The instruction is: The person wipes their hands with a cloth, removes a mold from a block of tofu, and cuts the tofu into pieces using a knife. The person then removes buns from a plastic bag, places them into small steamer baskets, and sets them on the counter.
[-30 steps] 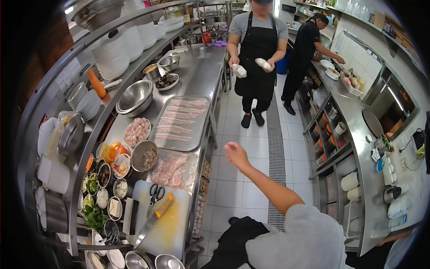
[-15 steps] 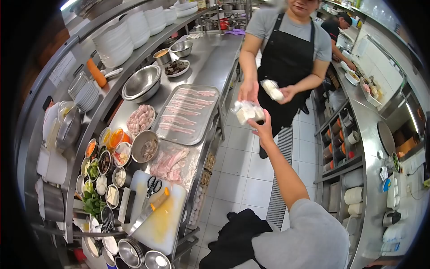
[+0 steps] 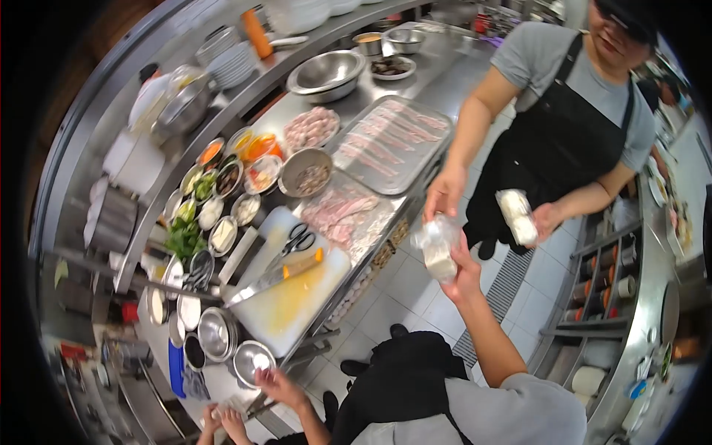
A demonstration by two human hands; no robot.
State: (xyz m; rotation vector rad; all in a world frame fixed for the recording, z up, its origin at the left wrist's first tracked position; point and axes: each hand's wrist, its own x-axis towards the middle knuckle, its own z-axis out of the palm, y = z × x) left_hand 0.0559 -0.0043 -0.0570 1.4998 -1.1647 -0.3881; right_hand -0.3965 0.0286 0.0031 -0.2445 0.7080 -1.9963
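My right hand is closed on a plastic-wrapped white package, gripping its lower right side. A co-worker's hand still touches the wrap at the top of that package. The co-worker's other hand holds a second wrapped white package. At the lower left, my left hand is beside a small steel bowl, fingers apart and nothing visible in them. Further left, another person's hands are around a whitish item too blurred to make out.
The steel table at left bears a cutting board with a knife and scissors, a tray of meat strips, and several ingredient bowls. The co-worker stands in the aisle; a counter runs along the right.
The view has turned and moved nearer the table. My right hand, earlier empty, has taken hold of the package. The co-worker has come closer. My left hand has come into view.
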